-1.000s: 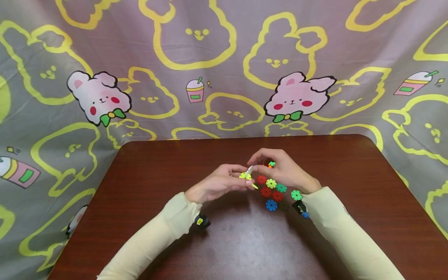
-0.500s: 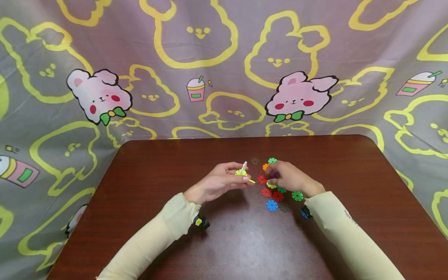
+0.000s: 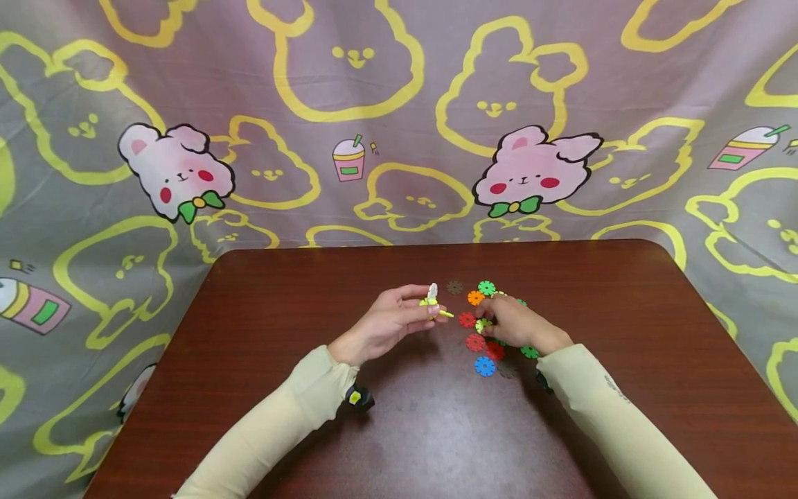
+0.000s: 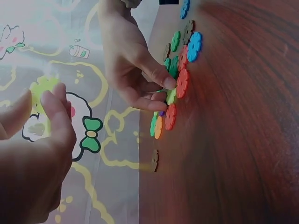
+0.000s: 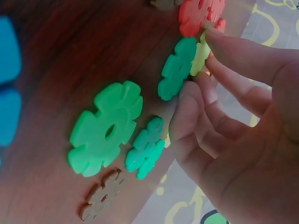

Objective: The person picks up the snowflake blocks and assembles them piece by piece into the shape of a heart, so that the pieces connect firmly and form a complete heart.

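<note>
My left hand point(image 3: 395, 317) is raised above the table and pinches joined notched plastic discs. A yellow notched disc point(image 4: 44, 95) shows between its thumb and fingers, and a white notched disc point(image 3: 433, 291) stands upright from the piece. Another yellow disc point(image 3: 445, 314), seen edge-on, sticks out to the right. Over the loose discs, my right hand point(image 3: 522, 324) has its thumb and fingers at both sides of a yellow notched disc point(image 5: 201, 56) and pinches it at the table. Fingers hide part of that disc.
Around my right hand lie several loose discs: red point(image 3: 475, 342), blue point(image 3: 484, 366), orange point(image 3: 476, 298), green point(image 3: 486, 287) and brown point(image 3: 454, 286). The brown table point(image 3: 299, 277) ends at a patterned curtain point(image 3: 399, 138) behind.
My right hand has left the joined discs and come right and down to the loose ones. The left hand has shifted slightly left, still holding its piece, with the white disc turned more upright.
</note>
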{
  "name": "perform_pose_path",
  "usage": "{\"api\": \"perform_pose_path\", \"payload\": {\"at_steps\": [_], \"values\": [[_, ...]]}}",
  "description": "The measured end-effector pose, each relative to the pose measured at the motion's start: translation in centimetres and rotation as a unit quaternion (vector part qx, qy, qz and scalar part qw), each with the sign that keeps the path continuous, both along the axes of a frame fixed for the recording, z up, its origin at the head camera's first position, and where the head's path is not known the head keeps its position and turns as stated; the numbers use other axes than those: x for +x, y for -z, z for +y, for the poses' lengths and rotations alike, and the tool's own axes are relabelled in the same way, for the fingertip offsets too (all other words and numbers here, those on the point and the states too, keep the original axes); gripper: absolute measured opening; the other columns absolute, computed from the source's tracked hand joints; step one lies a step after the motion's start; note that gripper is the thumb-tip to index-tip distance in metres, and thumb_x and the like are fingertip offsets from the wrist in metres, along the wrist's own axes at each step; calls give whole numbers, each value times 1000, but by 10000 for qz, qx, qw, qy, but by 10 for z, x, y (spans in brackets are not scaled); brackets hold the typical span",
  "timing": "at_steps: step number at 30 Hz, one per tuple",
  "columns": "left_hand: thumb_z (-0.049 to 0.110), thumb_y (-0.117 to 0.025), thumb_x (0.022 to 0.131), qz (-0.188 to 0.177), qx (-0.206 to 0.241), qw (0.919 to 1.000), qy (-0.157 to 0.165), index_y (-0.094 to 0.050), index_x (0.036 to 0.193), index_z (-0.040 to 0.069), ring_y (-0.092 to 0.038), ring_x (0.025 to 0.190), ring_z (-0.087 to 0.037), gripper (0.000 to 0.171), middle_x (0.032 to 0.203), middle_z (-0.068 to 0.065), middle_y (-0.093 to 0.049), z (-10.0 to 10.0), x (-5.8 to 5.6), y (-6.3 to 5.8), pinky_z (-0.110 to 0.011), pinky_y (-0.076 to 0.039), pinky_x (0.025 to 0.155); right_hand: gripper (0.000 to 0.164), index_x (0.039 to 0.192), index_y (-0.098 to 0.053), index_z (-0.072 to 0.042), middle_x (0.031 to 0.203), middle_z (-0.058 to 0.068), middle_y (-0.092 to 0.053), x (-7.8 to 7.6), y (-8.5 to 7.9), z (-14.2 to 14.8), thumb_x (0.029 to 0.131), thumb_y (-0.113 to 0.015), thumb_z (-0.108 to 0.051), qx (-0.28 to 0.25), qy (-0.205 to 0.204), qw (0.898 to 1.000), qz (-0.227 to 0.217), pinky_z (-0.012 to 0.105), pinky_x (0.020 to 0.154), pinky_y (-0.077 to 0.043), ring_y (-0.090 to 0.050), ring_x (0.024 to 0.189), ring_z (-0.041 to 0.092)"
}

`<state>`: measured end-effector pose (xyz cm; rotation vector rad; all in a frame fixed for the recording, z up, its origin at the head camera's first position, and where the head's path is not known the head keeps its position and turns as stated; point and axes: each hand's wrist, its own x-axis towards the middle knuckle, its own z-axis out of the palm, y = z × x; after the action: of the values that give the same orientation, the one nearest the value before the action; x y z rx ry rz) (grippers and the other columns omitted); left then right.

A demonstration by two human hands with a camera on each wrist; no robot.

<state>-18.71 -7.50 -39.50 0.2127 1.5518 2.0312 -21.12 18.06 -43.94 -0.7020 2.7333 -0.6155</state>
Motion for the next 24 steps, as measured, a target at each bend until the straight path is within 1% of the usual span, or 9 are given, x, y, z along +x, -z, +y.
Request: {"api": "perform_pose_path", "payload": {"at_steps": [5, 8, 10, 13, 16, 17, 19, 22, 24], "values": [[-7, -55, 92, -143, 128, 9998, -77, -39, 138, -5, -71, 89, -15, 48, 102, -8, -70, 1, 0, -1, -23, -56, 79, 20, 100, -64, -4, 87, 4, -67, -1, 0, 0, 84, -73, -13, -88, 219, 9992, -338, 34, 71, -49, -56, 75, 16], [-9, -54, 92, -181, 88, 9997, -124, -39, 138, -6, -71, 90, -14, 49, 114, -18, -67, 2, 0, -1, -22, -56, 79, 17, 93, -61, -6, 79, 2, -64, -1, 0, 0, 84, -74, -13, -171, 302, 9984, -448, 30, 66, -43, -51, 67, 14], [-9, -53, 92, -189, 45, 9997, -142, -37, 140, -7, -71, 91, -13, 51, 124, -26, -60, 3, 0, 0, -21, -55, 78, 17, 91, -59, -6, 75, 1, -61, -1, 1, 1, 84, -74, -12, -246, 291, 9983, -445, 29, 64, -41, -48, 64, 14], [-9, -52, 92, -253, 25, 9995, -194, -35, 143, -6, -70, 91, -12, 54, 136, -32, -50, 4, 0, 0, -20, -55, 77, 16, 89, -57, -7, 73, 1, -62, 1, 0, 2, 85, -72, -10, -458, 366, 9976, -357, 28, 63, -41, -48, 62, 13], [-8, -54, 92, -322, 48, 9989, -327, -37, 142, -4, -71, 92, -13, 54, 135, -30, -52, 5, -1, -1, -21, -56, 77, 12, 89, -58, -6, 75, 3, -65, 2, -2, 3, 86, -70, -9, -886, 542, 9943, -248, 28, 61, -44, -52, 62, 13], [-8, -55, 92, -344, 72, 9986, -400, -38, 141, -4, -71, 92, -13, 53, 132, -28, -55, 5, -2, -1, -21, -56, 77, 10, 90, -59, -6, 76, 4, -66, 2, -4, 3, 87, -69, -8, -1097, 630, 9917, -225, 28, 60, -45, -54, 62, 13], [-6, -56, 92, -334, 103, 9980, -528, -40, 140, -3, -71, 93, -13, 51, 126, -22, -60, 6, -3, -2, -21, -55, 77, 10, 93, -61, -4, 80, 7, -67, 2, -9, 2, 88, -68, -8, -1610, 835, 9829, -310, 30, 61, -49, -59, 64, 17], [-5, -56, 93, -385, 213, 9964, -730, -42, 138, -1, -71, 92, -13, 47, 116, -15, -66, 7, -4, -2, -20, -55, 76, 14, 99, -62, -3, 83, 11, -67, 3, -20, -2, 89, -67, -10, -2379, 1073, 9642, -470, 33, 64, -54, -63, 70, 27], [-4, -55, 93, -434, 274, 9954, -807, -42, 137, -1, -71, 92, -13, 45, 111, -11, -67, 7, -5, -3, -19, -54, 75, 18, 103, -62, -2, 86, 13, -66, 4, -28, -4, 89, -68, -13, -2764, 1178, 9520, -579, 35, 67, -56, -65, 75, 34]]}}
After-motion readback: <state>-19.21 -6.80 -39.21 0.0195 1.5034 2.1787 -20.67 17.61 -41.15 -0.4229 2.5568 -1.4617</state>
